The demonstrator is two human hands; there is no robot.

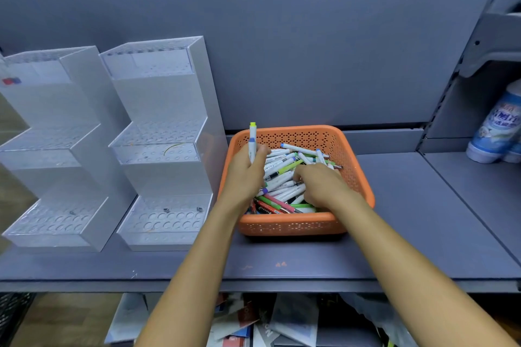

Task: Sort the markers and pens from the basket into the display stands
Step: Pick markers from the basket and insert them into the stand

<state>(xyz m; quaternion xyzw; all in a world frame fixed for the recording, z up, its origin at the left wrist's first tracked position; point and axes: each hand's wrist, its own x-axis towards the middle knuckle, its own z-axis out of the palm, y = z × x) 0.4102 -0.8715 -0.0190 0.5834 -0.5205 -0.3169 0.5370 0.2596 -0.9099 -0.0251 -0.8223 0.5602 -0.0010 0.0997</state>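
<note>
A person's left hand (245,175) grips a white marker (253,144) upright over the near-left corner of an orange basket (293,227), fingers curled round the lower barrel and the yellow-green cap standing clear above the fingertips. The right hand (318,183) reaches down into the same basket, its fingers bent into the pile of markers and pens (282,177). Whether those fingers hold one cannot be told, as the knuckles hide the tips. The pile lies under and between both sets of fingers, mostly white barrels with green, blue and purple caps, and a few red and pink pens nearer the wrists. Two clear stepped display stands, the nearer stand (160,149) just left of the left hand's fingers and the farther stand (53,149) beyond it, sit on the same grey shelf (408,220). Blue-and-white bottles (496,127) stand well to the right of the right hand's fingers.
</note>
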